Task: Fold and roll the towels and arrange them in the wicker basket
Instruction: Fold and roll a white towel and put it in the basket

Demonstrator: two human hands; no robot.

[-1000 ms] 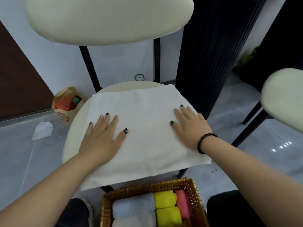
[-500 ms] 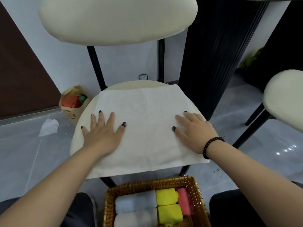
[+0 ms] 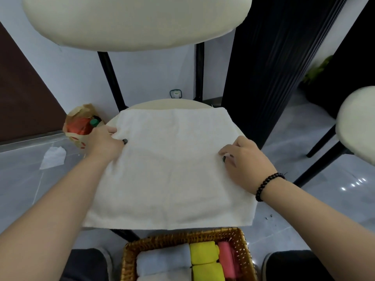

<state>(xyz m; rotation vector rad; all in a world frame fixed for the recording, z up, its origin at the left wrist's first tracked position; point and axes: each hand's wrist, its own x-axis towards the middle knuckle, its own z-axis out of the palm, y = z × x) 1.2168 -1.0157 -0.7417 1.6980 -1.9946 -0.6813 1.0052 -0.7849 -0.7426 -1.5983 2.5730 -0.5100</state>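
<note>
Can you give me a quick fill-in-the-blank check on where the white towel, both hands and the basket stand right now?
1. The white towel lies spread on the seat of a ____.
2. The left hand and the right hand each grip a side ____ of the towel.
3. The wicker basket holds rolled white, pink and ____ towels.
4. A beaded bracelet sits on the ____ wrist.

Missing words: chair; edge; yellow; right

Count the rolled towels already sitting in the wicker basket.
5 visible: two white rolled towels on the left of the wicker basket, two yellow in the middle, one pink on the right. The frame edge may hide more.
</note>
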